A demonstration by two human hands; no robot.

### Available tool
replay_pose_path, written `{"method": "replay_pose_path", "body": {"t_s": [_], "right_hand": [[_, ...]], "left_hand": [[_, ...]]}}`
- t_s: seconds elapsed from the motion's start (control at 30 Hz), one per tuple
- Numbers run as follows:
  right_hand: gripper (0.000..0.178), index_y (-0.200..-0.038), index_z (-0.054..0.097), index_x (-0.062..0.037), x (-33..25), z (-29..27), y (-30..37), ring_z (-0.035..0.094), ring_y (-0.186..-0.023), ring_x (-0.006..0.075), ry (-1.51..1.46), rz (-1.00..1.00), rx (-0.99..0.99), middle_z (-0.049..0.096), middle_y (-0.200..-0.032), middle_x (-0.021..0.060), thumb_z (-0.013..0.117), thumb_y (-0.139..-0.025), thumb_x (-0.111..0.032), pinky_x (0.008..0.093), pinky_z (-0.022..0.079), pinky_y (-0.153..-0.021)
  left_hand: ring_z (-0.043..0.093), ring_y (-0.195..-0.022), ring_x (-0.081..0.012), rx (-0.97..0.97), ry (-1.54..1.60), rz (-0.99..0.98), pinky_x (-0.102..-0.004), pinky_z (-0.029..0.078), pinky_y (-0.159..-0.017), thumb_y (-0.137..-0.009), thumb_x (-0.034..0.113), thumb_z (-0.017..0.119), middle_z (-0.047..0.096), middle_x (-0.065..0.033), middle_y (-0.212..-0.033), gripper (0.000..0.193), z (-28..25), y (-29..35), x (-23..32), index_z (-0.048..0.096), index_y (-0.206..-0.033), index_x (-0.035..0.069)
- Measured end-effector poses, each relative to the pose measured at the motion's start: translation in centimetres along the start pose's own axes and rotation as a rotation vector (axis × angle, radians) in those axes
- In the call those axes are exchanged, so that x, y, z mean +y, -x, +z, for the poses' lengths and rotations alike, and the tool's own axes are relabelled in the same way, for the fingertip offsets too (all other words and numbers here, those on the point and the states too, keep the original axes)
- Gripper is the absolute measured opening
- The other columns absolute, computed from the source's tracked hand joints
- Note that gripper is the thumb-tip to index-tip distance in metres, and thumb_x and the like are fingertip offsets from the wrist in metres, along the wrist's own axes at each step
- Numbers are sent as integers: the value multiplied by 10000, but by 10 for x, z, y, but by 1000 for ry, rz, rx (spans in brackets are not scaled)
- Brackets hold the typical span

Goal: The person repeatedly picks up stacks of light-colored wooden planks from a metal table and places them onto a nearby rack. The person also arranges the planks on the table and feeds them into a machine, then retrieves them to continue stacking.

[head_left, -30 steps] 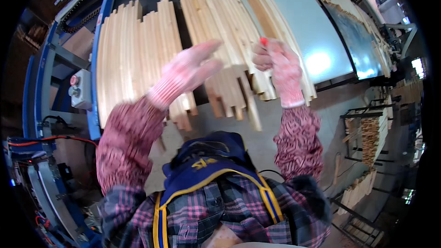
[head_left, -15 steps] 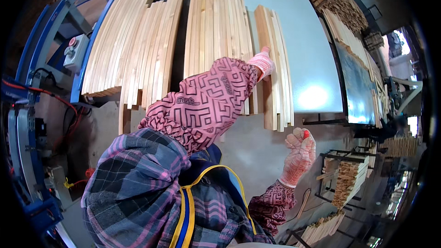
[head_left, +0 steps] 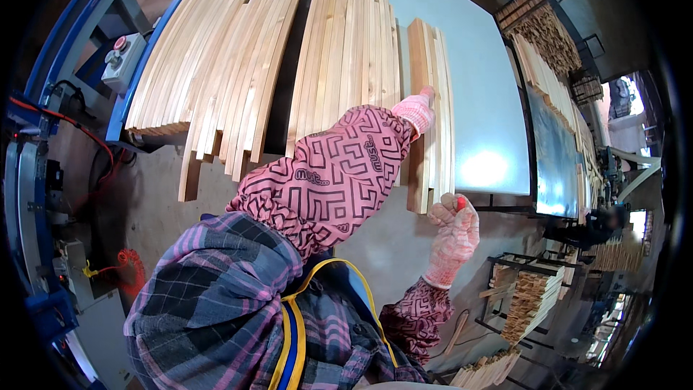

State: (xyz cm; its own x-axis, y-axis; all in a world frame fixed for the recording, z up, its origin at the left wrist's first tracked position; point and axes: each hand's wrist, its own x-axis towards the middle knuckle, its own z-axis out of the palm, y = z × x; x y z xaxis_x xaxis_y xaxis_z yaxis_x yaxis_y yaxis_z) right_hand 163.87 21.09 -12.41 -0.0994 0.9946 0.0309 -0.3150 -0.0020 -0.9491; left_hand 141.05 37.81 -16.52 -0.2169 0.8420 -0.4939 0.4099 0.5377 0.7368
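Observation:
My left hand (head_left: 416, 113), in a pink-and-white knit glove, rests against a narrow bundle of pale wooden strips (head_left: 440, 126) lying lengthwise on the table. Its thumb is on the upper face of the thick left strip. The other fingers are out of sight, so their grip cannot be told. Close by the near ends of that bundle is my right hand (head_left: 455, 235), gloved alike with bare fingertips showing. Its fingers are curled in, with nothing visible in them. Left of the bundle lies a wider row of strips (head_left: 346, 65), partly behind my left sleeve.
Another broad row of strips (head_left: 209, 65) lies at the left, its near ends uneven. A control box with a red button (head_left: 123, 58) sits on the blue machine frame. The pale tabletop (head_left: 484, 101) extends rightward. Racks of stacked wood (head_left: 534, 296) stand at the right.
My right hand has moved left, closer to the near ends of the narrow bundle. My left hand stays at the bundle. The whole view has shifted slightly.

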Motion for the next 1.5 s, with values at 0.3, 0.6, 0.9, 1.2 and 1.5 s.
{"method": "replay_pose_path", "body": {"t_s": [0.3,0.6,0.9,1.2,1.5], "right_hand": [[439,-1196,593,13,-9,7,-3,572,-699,164,-79,-28,-129,634,-931,121,627,-997,-377,279,447,-596],[398,-1198,612,12,-17,54,-34,472,-666,104,-177,-39,-222,561,-871,52,647,-992,-327,238,366,-563],[395,-1138,634,23,13,126,-36,483,-637,111,-160,148,-461,573,-829,59,684,-970,-331,242,377,-558],[386,-1188,613,52,30,194,-29,616,-702,151,-39,185,-537,671,-912,110,669,-986,-272,265,486,-602],[431,-1201,596,49,48,241,-15,620,-720,141,-30,210,-597,669,-933,108,666,-985,-318,263,509,-664]], "left_hand": [[425,-1409,-252,90,302,38,-340,369,-1157,-970,372,585,424,-122,-1554,641,-23,28,6,377,-1540,165],[645,-716,-105,604,162,374,-244,503,-612,-964,195,559,694,6,-936,494,-180,111,-91,529,-1457,192],[662,-1109,-349,492,-456,-103,-436,554,-908,-958,148,560,691,-172,-1190,363,-220,118,-119,611,-1316,122],[616,-1197,-354,481,-224,89,-396,498,-1022,-952,136,524,649,-189,-1284,425,-241,112,-150,580,-1372,105],[625,-1178,-368,404,-135,57,-415,507,-1003,-940,240,535,664,-162,-1261,452,-239,113,-126,577,-1386,181]]}}
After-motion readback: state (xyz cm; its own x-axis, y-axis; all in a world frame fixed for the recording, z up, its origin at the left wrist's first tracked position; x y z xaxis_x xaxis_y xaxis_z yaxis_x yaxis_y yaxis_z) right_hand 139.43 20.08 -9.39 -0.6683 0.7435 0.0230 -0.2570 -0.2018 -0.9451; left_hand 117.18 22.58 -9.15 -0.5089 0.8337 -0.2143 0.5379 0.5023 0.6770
